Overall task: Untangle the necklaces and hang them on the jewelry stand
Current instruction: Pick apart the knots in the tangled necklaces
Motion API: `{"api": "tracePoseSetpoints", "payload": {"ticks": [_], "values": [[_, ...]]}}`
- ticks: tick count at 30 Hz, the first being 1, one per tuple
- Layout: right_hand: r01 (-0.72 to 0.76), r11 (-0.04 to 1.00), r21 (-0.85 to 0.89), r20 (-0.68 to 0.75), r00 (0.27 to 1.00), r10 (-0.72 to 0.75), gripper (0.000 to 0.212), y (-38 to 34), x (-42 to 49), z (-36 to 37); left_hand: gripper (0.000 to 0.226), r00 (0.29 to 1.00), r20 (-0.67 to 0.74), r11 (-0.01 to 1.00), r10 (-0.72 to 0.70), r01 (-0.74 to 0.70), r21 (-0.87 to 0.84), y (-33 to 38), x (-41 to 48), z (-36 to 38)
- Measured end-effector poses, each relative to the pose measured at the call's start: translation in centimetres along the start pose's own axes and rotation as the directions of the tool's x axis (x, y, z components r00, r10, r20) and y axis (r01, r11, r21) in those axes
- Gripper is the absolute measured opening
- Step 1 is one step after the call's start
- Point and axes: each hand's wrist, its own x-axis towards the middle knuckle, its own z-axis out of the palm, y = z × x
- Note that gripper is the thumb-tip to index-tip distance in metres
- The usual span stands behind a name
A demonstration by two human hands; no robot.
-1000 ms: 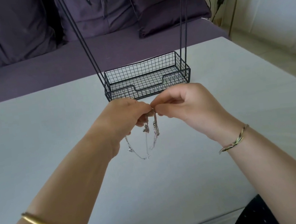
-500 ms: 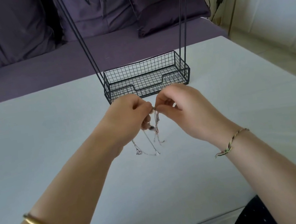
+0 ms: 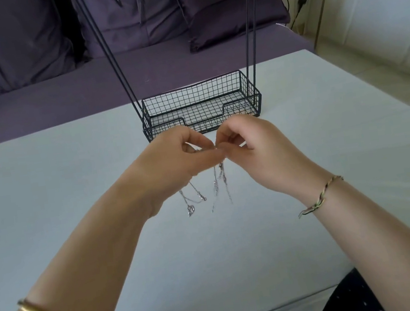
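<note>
Both hands, left hand (image 3: 172,160) and right hand (image 3: 253,148), are pinching tangled necklaces (image 3: 214,188) above the table (image 3: 46,205); nothing's hanging on the stand (image 3: 200,102) yet.

The necklaces (image 3: 216,185) hung as one closed loop under the fingers a second ago. Now they fall in several separate strands, and a small pendant (image 3: 190,210) has come out at the lower left. The left hand (image 3: 178,159) and right hand (image 3: 250,146), which were just below the front rim of the wire basket (image 3: 201,102), now overlap it in the view.
</note>
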Motion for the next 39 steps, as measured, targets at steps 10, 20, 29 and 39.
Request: {"api": "tracePoseSetpoints", "payload": {"ticks": [10,20,29,39], "values": [[-0.162,0.949,0.269,0.159,0.98,0.123,0.018,-0.3,0.03,-0.65,0.011,0.991,-0.128,0.995,-0.037,0.024,-0.102,0.0,0.27,0.12],[-0.167,0.935,0.312,0.082,0.985,0.148,0.021,-0.49,-0.12,-0.5,0.015,0.995,-0.076,0.997,-0.07,0.068,-0.032,-0.19,0.33,0.1],[-0.303,0.854,0.422,0.15,0.953,0.263,0.026,-0.83,-0.04,-0.27,0.023,0.99,-0.078,0.962,-0.116,0.093,-0.256,-0.11,0.67,0.15],[-0.317,0.82,0.476,0.122,0.948,0.296,0.019,-0.65,-0.08,-0.45,0.021,0.995,0.011,0.989,-0.103,0.104,-0.107,-0.33,0.57,0.22]]}}
